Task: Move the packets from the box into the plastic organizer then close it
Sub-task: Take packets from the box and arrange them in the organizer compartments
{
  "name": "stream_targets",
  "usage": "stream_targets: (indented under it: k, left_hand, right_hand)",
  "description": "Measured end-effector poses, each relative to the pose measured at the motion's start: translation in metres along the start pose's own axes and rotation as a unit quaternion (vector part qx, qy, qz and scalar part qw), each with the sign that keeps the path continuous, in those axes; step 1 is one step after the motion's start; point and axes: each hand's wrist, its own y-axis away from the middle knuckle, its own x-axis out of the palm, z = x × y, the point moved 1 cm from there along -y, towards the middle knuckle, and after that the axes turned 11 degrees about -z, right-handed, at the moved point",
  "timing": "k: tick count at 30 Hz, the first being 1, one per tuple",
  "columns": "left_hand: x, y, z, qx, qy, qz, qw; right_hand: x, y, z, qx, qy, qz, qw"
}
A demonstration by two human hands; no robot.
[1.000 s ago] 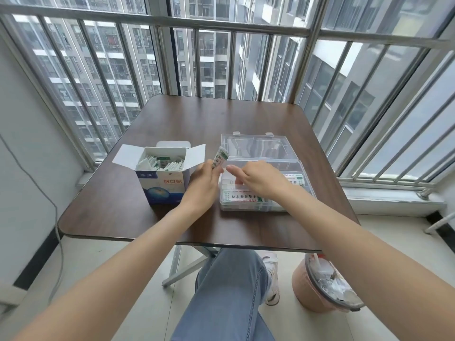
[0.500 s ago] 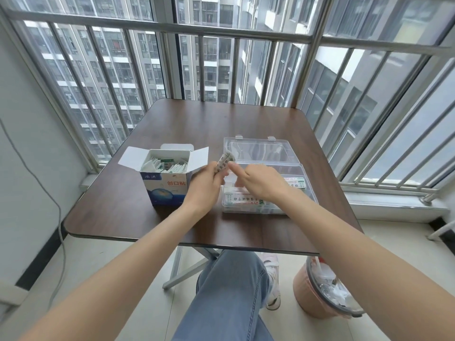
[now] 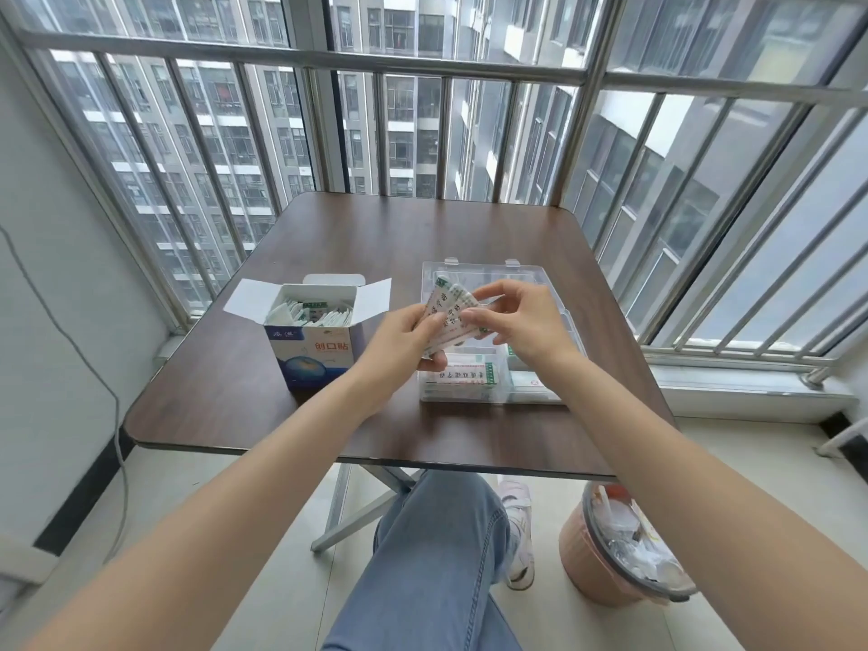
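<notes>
Right, both hands are pinched on one small fan of packets [image 3: 448, 317]: left hand [image 3: 399, 345] grips it from below, right hand [image 3: 509, 317] nips the top edge, just above the plastic organizer [image 3: 540, 392], lid open. Risk, imo: thin slick packets could slide out and scatter over the table's front edge, or jam the lid later. Box [image 3: 312, 340], w/ more packets, stands beside the organizer, towards the table's [image 3: 385, 227] left edge. Barred windows all round; pink bin [image 3: 610, 561] under the front right corner.
</notes>
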Motion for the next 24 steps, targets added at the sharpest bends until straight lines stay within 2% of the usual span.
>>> stream_targets:
  k: [8, 16, 24]
  left_hand:
    - [-0.0022, 0.0014, -0.0025, 0.018, 0.032, -0.048, 0.998]
    - [-0.0029, 0.0006, 0.002, 0.002, -0.011, -0.005, 1.0]
    - [0.0034, 0.0042, -0.0017, -0.017, -0.013, 0.015, 1.0]
  right_hand:
    - [-0.007, 0.0051, 0.0007, -0.012, -0.031, 0.025, 0.999]
    - [-0.0064, 0.0031, -0.0012, -0.026, 0.013, 0.012, 1.0]
    - [-0.0099, 0.0044, -0.0074, -0.013, -0.005, 0.023, 1.0]
